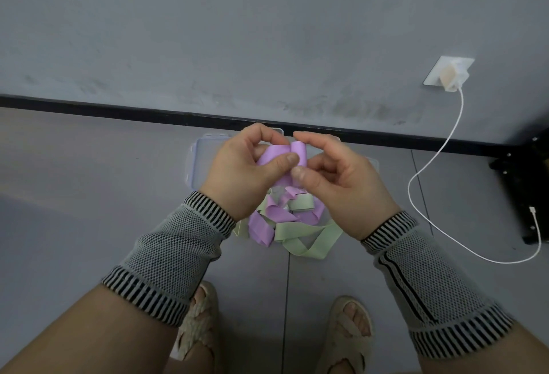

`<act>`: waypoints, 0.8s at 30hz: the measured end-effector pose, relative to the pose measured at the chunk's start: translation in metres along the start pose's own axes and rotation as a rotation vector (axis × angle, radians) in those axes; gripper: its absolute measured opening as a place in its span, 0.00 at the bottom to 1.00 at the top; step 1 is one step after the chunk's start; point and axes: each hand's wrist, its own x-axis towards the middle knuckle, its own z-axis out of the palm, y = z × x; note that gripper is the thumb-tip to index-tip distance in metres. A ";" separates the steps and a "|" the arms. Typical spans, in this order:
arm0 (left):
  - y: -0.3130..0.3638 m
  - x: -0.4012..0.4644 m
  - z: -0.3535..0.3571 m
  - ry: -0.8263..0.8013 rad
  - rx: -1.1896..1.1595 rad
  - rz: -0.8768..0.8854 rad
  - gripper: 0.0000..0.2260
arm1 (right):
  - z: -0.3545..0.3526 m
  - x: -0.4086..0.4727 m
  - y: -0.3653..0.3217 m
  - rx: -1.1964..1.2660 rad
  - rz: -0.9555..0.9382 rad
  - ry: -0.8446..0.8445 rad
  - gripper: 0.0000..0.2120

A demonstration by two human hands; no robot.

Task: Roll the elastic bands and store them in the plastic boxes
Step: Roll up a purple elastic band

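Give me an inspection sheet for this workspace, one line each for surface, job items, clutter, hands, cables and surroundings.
Surface: grey floor, seams visible.
Job's things: purple band partly rolled, held up between both hands; loose pile of purple and green bands on the floor; clear plastic box behind the hands, mostly hidden.
Clutter: nothing seen.
Hands: left hand grips the purple band; right hand pinches its rolled end.
Cables: white cable runs from a wall charger across the floor.
Surroundings: grey wall, black baseboard, black stand at right.
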 end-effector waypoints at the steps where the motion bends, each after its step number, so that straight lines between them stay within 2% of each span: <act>1: 0.000 0.000 -0.001 -0.001 -0.006 0.000 0.07 | -0.001 0.000 0.000 0.026 -0.001 -0.022 0.19; 5: -0.001 0.000 -0.001 -0.033 -0.008 -0.005 0.07 | -0.003 0.000 0.001 0.050 -0.015 -0.038 0.21; 12: 0.002 0.000 0.001 -0.036 -0.002 0.003 0.06 | 0.001 0.002 0.002 -0.021 -0.033 -0.006 0.20; 17: 0.000 0.001 -0.001 -0.060 -0.065 -0.024 0.06 | -0.002 0.001 0.003 0.019 -0.010 -0.032 0.18; 24: -0.002 0.004 -0.009 -0.035 0.049 -0.017 0.08 | -0.006 0.002 0.003 0.001 -0.014 -0.021 0.19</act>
